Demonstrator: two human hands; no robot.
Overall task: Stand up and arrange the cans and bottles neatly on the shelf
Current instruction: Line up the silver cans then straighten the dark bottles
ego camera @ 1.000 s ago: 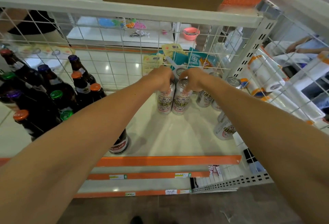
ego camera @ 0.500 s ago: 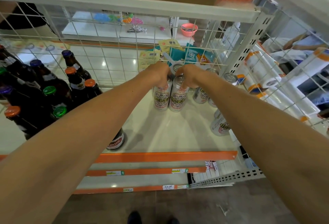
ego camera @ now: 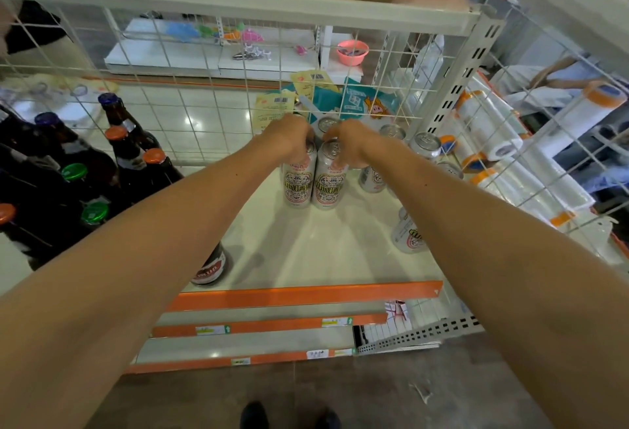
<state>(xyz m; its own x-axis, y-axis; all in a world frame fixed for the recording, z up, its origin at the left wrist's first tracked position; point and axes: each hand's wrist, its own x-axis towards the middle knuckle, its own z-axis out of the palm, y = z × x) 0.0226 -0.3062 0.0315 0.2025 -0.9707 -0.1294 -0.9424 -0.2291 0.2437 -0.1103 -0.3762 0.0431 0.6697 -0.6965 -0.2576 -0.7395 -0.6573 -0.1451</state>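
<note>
Two white patterned cans stand upright side by side near the back of the white shelf (ego camera: 306,251). My left hand (ego camera: 289,137) grips the top of the left can (ego camera: 296,178). The right can (ego camera: 328,181) has its top held by my right hand (ego camera: 350,144). A third can top (ego camera: 327,123) shows behind them, between my hands. Several more cans stand at the right: one (ego camera: 425,144) by the wire wall, one (ego camera: 372,178) under my right wrist, one (ego camera: 410,232) nearer the front. Dark bottles (ego camera: 126,152) with coloured caps crowd the shelf's left side; one bottle (ego camera: 211,267) stands under my left forearm.
A white wire grid (ego camera: 190,98) closes the shelf's back and right side. Orange price rails (ego camera: 306,295) edge this shelf and the lower ones. Rolls of plastic film (ego camera: 503,149) lie beyond the right grid. Packets (ego camera: 360,101) hang behind the back grid.
Both hands stay on the tops of the two cans, which remain side by side. The view has shifted slightly; nothing was let go.
</note>
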